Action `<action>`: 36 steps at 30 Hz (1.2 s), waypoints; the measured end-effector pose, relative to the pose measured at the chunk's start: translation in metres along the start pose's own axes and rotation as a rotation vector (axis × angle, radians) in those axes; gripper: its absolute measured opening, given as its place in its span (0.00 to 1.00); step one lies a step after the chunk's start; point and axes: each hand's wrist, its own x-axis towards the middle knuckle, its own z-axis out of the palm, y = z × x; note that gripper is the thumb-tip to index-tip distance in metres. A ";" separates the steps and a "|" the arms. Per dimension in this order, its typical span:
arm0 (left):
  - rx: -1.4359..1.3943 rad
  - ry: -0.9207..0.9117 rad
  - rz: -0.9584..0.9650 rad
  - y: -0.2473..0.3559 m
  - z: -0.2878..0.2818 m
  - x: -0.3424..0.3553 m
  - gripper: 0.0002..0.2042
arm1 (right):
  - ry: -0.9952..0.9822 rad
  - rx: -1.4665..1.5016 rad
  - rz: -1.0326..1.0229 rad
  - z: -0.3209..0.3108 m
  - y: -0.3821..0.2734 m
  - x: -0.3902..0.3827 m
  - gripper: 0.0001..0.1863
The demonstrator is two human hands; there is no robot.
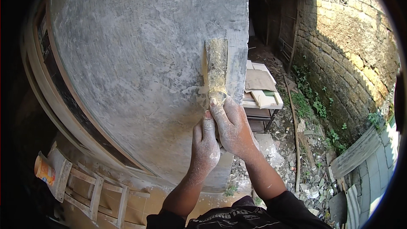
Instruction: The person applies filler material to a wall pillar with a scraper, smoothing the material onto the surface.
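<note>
Both hands grip a long, flat metal scraper (217, 63), its blade crusted with pale, dusty material and held upright against a grey, mottled plastered wall (140, 59) near its right edge. My right hand (233, 129) is higher, closed round the handle just below the blade, with its thumb along it. My left hand (204, 144) sits lower and to the left, closed on the handle, its thumb pointing up. White powder covers both hands. The handle is mostly hidden by the fingers.
A wood-framed window (68, 97) is at left, above a wooden stand (96, 195) holding an orange bucket (44, 169). At right are a rack with boards (260, 85), a long pole (292, 144), rubble, weeds, corrugated sheets (356, 157) and a rough block wall (339, 51).
</note>
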 end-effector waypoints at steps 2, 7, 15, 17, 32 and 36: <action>-0.006 0.024 -0.007 0.000 0.001 -0.001 0.22 | -0.013 -0.029 0.002 0.002 0.003 0.000 0.15; -0.003 0.003 0.013 -0.020 -0.009 0.003 0.21 | 0.002 -0.052 -0.030 0.008 0.012 -0.012 0.16; -0.010 -0.040 0.033 -0.045 -0.016 -0.010 0.21 | -0.046 -0.080 -0.045 0.009 0.019 -0.034 0.15; 0.010 -0.048 0.053 -0.052 -0.018 -0.016 0.21 | -0.041 -0.057 -0.034 0.014 0.027 -0.046 0.15; 0.066 -0.040 0.099 -0.052 -0.008 -0.023 0.22 | -0.023 -0.017 -0.012 0.008 0.030 -0.053 0.13; 0.087 -0.013 0.068 -0.054 -0.009 -0.022 0.22 | 0.011 0.297 0.214 0.000 0.014 -0.038 0.16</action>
